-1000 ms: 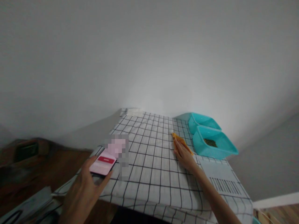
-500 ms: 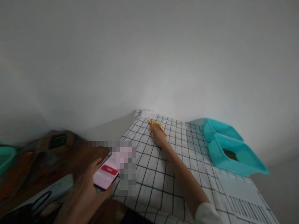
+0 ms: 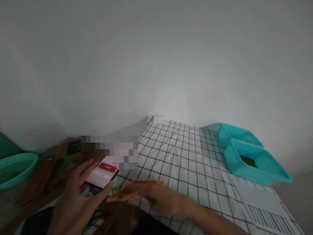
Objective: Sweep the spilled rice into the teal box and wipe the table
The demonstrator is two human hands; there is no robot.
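Observation:
My left hand grips a phone by its edges, thumb on one side and fingers on the other. Its lit screen is pink with a red block, and the far part is blurred out. Close to the phone, my right hand is closed on a yellow cloth near the front edge of the table. The cloth sticks out to the left of the fingers and above them. Underneath lies a white tablecloth with a black grid.
Two turquoise bins stand at the table's right side; the nearer one holds something dark. A green basin is low on the left, beside a brown box. A pale wall rises behind the table.
My right hand has drawn back with the yellow cloth from the far part of the table to its front edge, near the phone. The left hand still holds the phone.

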